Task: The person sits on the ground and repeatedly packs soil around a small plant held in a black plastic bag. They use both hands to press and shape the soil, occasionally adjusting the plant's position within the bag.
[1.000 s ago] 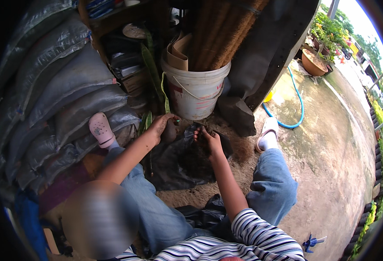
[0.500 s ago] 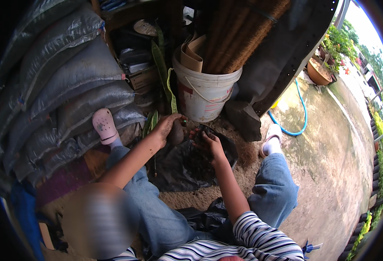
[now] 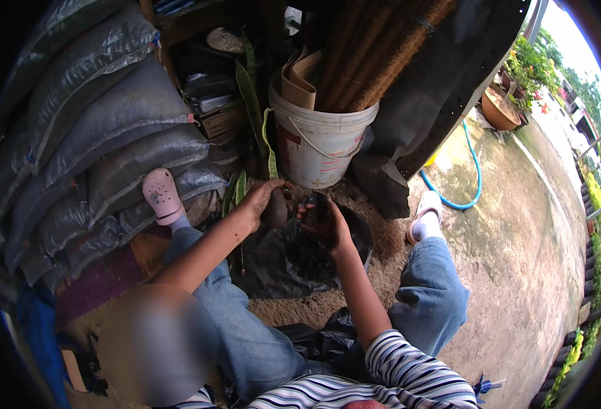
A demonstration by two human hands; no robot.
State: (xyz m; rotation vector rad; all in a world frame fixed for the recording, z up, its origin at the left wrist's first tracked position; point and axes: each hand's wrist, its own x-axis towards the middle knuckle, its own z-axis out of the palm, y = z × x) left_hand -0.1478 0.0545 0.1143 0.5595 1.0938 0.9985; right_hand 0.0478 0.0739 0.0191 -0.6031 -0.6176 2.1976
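My left hand (image 3: 261, 199) is closed around a brown, rounded lump (image 3: 274, 211), probably a soil-covered root ball. Just above it rises a long green snake plant leaf (image 3: 271, 153) with yellow edges; whether it joins the lump is hidden by my fingers. A short gap to the right, my soil-stained right hand (image 3: 326, 221) curls its fingers around dark soil, the back of the hand partly in shadow. Beneath both hands a black plastic sheet (image 3: 263, 276) lies on the ground, bearing a heap of loose dark soil (image 3: 307, 258).
A white bucket (image 3: 321, 153) with brown fibre poles (image 3: 375, 61) stands just beyond my hands. Full grey sacks (image 3: 123, 116) are stacked at the left. A dark stone-like block (image 3: 382, 184) sits right of the bucket. Farther right are a blue hose (image 3: 479, 170) and potted plant (image 3: 501, 109).
My right hand has turned and its fingers have curled in more around the dark soil. The left hand keeps its hold on the brown lump, nearly still.
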